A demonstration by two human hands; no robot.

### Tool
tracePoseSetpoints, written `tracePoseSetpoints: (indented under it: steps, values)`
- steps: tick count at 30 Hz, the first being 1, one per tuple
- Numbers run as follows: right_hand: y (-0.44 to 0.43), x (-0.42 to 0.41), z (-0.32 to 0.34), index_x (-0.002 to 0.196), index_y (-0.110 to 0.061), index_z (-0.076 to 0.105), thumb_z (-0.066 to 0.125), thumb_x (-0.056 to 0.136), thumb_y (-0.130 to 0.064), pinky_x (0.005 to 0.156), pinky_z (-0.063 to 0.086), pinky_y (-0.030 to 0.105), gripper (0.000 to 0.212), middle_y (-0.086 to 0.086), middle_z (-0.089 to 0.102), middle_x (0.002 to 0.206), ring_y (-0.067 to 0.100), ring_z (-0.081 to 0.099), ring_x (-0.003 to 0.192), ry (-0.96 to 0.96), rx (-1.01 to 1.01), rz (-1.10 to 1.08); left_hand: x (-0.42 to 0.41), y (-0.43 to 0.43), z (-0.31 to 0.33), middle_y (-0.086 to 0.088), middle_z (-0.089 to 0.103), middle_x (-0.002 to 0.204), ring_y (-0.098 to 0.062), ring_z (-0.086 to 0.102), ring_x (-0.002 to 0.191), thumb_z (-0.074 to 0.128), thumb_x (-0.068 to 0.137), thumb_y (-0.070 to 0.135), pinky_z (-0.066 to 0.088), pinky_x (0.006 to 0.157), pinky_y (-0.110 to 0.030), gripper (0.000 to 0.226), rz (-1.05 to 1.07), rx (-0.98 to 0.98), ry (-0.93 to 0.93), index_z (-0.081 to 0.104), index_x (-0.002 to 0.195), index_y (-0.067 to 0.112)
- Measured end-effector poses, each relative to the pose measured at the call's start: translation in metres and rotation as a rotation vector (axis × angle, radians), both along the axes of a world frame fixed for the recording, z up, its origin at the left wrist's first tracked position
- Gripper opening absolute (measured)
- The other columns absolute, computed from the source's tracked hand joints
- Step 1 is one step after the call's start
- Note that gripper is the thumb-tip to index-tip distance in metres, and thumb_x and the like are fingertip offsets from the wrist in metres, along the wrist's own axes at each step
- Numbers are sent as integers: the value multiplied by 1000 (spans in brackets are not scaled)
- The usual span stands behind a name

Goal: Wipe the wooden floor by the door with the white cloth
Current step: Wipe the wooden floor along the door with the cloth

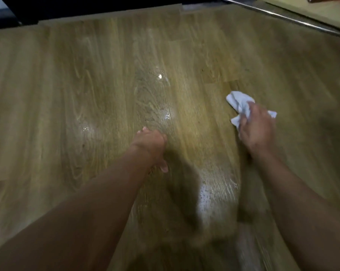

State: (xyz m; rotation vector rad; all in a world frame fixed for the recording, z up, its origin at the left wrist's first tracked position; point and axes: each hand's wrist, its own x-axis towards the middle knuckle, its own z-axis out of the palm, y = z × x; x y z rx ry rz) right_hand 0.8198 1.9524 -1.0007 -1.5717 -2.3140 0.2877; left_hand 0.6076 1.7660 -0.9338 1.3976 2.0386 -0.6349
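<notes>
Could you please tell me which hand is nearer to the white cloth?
The right. The right hand grips the white cloth, which bunches out beyond it; the left hand is well apart, to the cloth's left, low over the wooden floor.

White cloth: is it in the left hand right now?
No, the right hand grips the white cloth above the wooden floor, while the left hand has no cloth in it.

The left hand (151, 145) rests on the floor (77, 94) near the middle. To its right and a little farther forward, the right hand (257, 130) grips the cloth (237, 102), which sticks out ahead of it. The door (87, 6) runs along the floor's far edge, and a rail (282, 17) crosses the far right corner.
</notes>
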Motion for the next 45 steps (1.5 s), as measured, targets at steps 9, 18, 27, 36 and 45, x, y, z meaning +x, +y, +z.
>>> tracePoseSetpoints:
  steps: [9,18,27,36,45]
  values:
    - [-76,2,-6,135,-21,47,42,96,-33,105,36,43,41,2,50,140,23,43,132,-165,52,611,-4,3,-9,-18,55,126,-42,45,126,78,56,63,29,112,-49,91,-72,30,2,54,122,4]
    - [-9,-81,-1,134,-15,41,56,87,-39,103,28,48,55,15,47,137,31,38,130,-123,-103,-79,-7,-13,-2,-29,32,146,-41,22,141,62,75,63,18,118,-43,85,-118,47,-5,45,131,2]
    - [-83,-76,-10,132,-23,52,46,92,-30,105,35,44,41,1,55,137,24,44,133,-46,44,518,-66,-41,2,-12,20,156,-24,33,138,71,79,42,29,111,-26,82,-211,147,-183,34,144,10]
    - [-164,-217,-6,136,-20,49,48,88,-29,113,18,42,49,5,51,140,25,38,136,-2,-120,583,-138,-86,2,2,34,148,-22,48,127,69,75,41,44,99,-35,80,-94,270,5,30,143,26]
    - [-156,-218,-8,137,-21,45,51,93,-23,109,24,46,45,2,47,143,25,35,137,-8,-49,340,-178,-162,-16,-2,-3,161,-22,7,148,53,85,58,23,117,-39,86,9,358,-69,9,152,27]
